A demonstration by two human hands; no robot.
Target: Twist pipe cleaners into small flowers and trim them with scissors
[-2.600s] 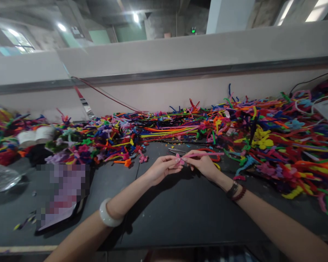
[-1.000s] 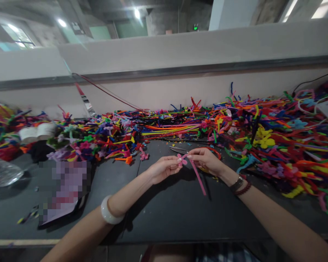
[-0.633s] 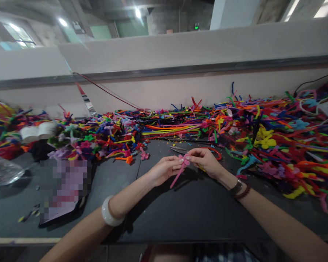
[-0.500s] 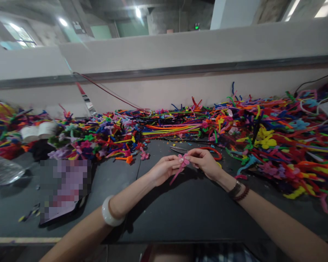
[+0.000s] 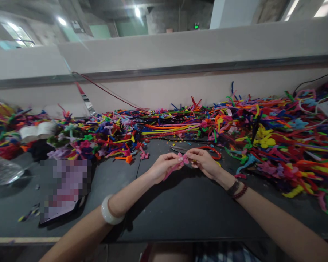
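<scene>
From where I stand there are two hands, a left hand (image 5: 162,168) and a right hand (image 5: 203,163), on one pink pipe-cleaner flower (image 5: 183,158). One pair of scissors (image 5: 177,149) lies on the one table (image 5: 180,214). I see one white bangle (image 5: 109,211), one wristwatch (image 5: 233,187) and one beaded bracelet (image 5: 239,191). The loose pipe cleaners (image 5: 289,145) are far too many to count.
</scene>
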